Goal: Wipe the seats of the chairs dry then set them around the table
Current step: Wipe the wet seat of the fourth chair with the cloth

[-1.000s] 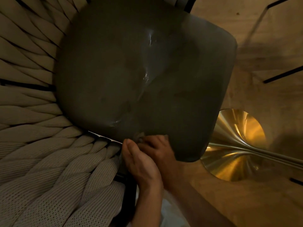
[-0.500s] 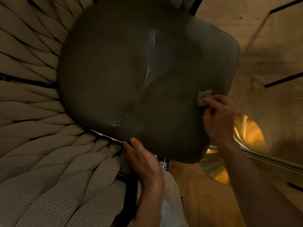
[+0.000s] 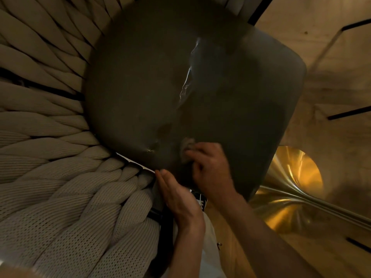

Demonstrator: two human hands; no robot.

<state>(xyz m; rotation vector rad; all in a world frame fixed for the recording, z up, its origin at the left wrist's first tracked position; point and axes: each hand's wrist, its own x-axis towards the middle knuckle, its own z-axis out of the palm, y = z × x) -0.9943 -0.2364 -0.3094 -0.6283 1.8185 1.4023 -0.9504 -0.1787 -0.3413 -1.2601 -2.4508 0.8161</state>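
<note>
Two hands are seen over the near edge of a dark seat cushion (image 3: 160, 87), which fills the middle of the head view. The right hand (image 3: 208, 169) is pressed down on the cushion close to its near edge, with fingers curled around a small crumpled cloth (image 3: 186, 146); a pale wad of the cloth is visible past the fingertips, lying against the cushion surface. The left hand (image 3: 176, 195) is placed just beside the right one, at the near-left edge of the cushion, with fingers held straight and together and their tips touching the cushion rim; nothing is held in it. A shiny wet streak (image 3: 187, 81) is seen running down the middle of the cushion, and a smaller glint lies near the near-left edge, just left of the cloth. The cushion is wrapped on its left and far sides by the chair's thick woven rope back (image 3: 50, 177), threaded on a black frame. A wooden floor (image 3: 321, 47) is seen to the right, and a flared brass table base (image 3: 291, 187) stands on it just beyond the cushion's near-right corner.
</note>
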